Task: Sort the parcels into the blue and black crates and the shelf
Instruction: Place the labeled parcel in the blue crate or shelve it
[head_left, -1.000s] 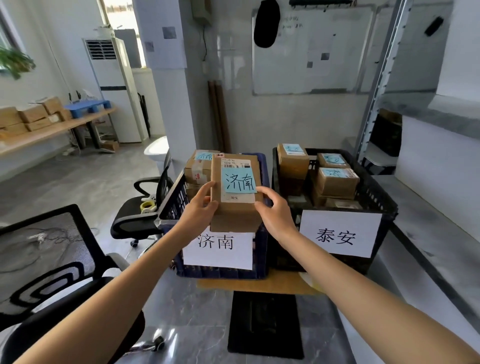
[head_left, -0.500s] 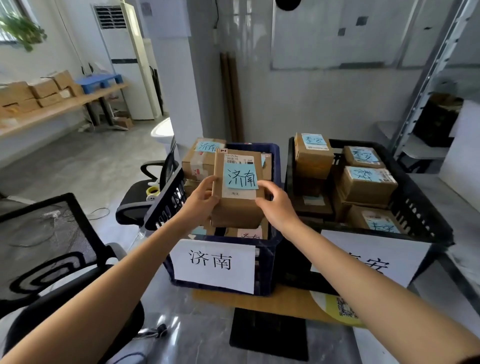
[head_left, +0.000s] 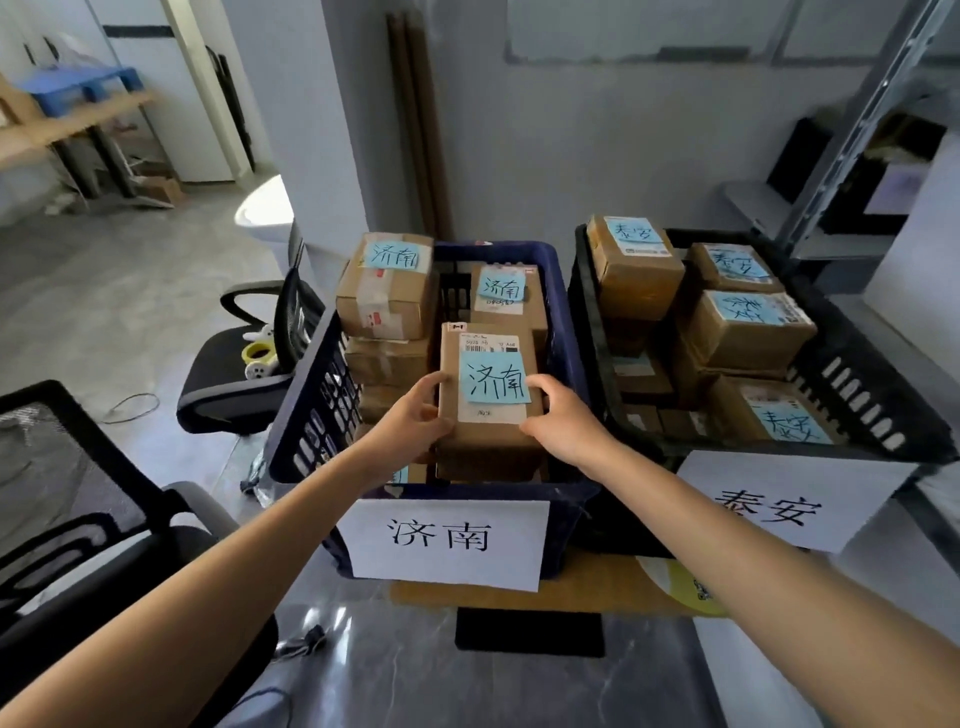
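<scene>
**Seat it flat before letting go**

At frame centre, the left hand (head_left: 410, 421) and right hand (head_left: 563, 423) each grip a side edge of the cardboard parcel (head_left: 491, 410). It is inside the front of the blue crate (head_left: 311, 395), whose sign (head_left: 447, 540) matches the parcel's note. Whether it already rests on the boxes (head_left: 387, 358) below is unclear. Keep it level, confirm it sits steady, then release.

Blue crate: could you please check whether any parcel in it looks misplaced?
Nothing stands out. The parcel gripped by the left hand and right hand reads 济南, like the rear-left parcel and rear-right parcel, matching the sign on the blue crate.
</scene>
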